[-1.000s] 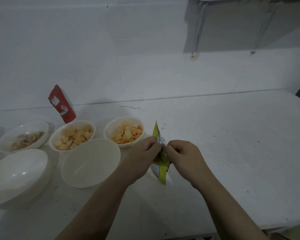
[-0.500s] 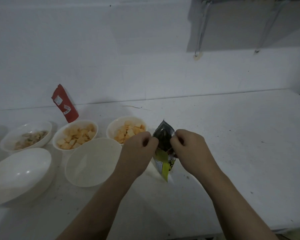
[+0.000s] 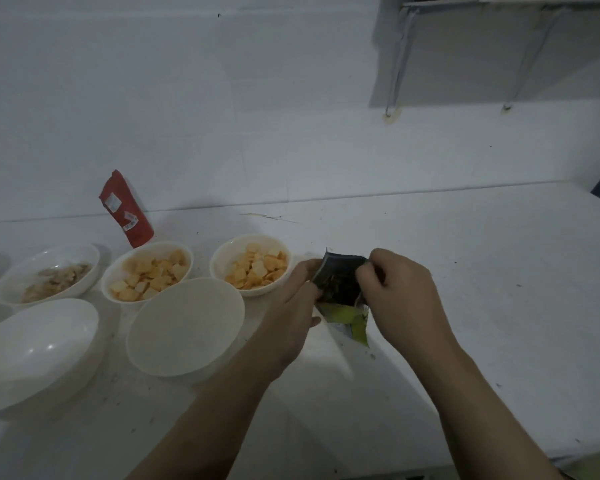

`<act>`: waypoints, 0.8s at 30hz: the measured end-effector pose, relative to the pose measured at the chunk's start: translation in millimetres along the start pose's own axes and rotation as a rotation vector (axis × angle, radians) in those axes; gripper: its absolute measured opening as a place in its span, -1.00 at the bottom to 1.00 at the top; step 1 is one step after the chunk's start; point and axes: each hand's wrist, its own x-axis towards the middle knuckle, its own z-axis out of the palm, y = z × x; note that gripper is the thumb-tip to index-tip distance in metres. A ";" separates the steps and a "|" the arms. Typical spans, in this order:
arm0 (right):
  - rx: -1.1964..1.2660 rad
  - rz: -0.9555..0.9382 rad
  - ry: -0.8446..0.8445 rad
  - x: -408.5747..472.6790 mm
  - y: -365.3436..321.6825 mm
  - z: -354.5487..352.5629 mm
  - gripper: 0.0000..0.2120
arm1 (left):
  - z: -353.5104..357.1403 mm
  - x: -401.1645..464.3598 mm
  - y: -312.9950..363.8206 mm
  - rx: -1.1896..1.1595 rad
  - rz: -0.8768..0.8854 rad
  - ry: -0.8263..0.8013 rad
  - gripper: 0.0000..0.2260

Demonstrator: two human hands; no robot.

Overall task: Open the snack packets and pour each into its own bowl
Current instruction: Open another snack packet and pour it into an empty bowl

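A yellow-green snack packet (image 3: 347,317) stands on the white table, its top pulled wide open so the dark inside shows. My left hand (image 3: 291,303) pinches the packet's left top edge. My right hand (image 3: 400,296) pinches the right top edge. An empty cream bowl (image 3: 187,327) sits just left of my left hand. A second empty white bowl (image 3: 32,348) lies at the near left. Behind them, two bowls (image 3: 149,275) (image 3: 252,265) hold orange square crackers.
A bowl of pale snacks (image 3: 49,275) sits at the far left. A red packet (image 3: 127,209) leans against the wall behind the bowls. The white table (image 3: 482,289) stretches bare to the right, its front edge near my forearms. A shelf hangs on the wall above.
My hands have pulled apart and the packet's top has spread from a closed seam to a wide open mouth. The packet stays in the same spot.
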 end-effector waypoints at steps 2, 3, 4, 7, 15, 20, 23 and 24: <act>0.016 -0.032 0.013 -1.8 -1.6 -3.9 -0.66 | 0.4 -1.0 -2.5 -0.097 0.012 -0.022 -0.73; 0.040 -0.047 0.020 -3.3 -3.6 -6.4 -0.66 | -2.1 0.6 -5.0 -0.152 0.017 -0.024 -0.67; 0.070 -0.063 0.028 -4.8 -6.4 -9.4 -0.66 | -5.2 4.3 -8.8 -0.198 -0.005 -0.007 -0.60; 0.179 -0.110 0.059 -9.3 -16.7 -18.0 -0.65 | -16.1 20.3 -21.3 -0.321 -0.220 0.120 -0.56; 0.371 -0.129 -0.022 -18.7 -38.2 -24.0 -0.66 | -25.9 31.7 -30.3 -0.667 -0.296 0.172 -0.70; 0.362 -0.090 -0.131 -26.4 -50.5 -21.6 -0.69 | -42.6 28.3 -23.6 -0.628 -0.263 0.284 -0.60; 0.256 -0.126 -0.262 -28.7 -59.3 -18.3 -0.64 | -56.6 25.0 -17.9 -0.643 -0.212 0.367 -0.62; 0.237 -0.147 -0.280 -28.4 -62.7 -17.4 -0.65 | -63.0 24.0 -15.4 -0.635 -0.194 0.398 -0.66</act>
